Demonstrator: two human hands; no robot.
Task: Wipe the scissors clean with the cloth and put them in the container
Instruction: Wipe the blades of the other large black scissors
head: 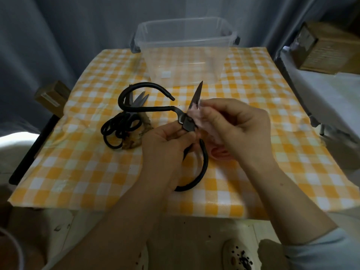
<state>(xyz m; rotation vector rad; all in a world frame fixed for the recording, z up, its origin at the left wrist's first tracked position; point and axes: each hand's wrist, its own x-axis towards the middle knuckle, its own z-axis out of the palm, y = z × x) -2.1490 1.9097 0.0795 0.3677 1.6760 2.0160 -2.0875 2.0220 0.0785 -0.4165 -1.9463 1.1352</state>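
Note:
Large black scissors (155, 109) with long looped handles are held above the table, blade tip pointing up towards the container. My left hand (165, 141) grips them near the pivot and lower handle. My right hand (233, 123) presses a pale pink cloth (196, 114) around the blade; more of the cloth hangs below the hand. A clear plastic container (185, 53) with dark side latches stands at the back of the table, open on top. A pile of other black scissors (122, 125) lies left of centre.
The table wears a yellow-and-white checked cloth (87, 172). A brownish rag (140, 131) lies under the scissor pile. A small wooden box (52, 96) sits at the left edge, and a wicker box (329, 47) on a shelf at the right.

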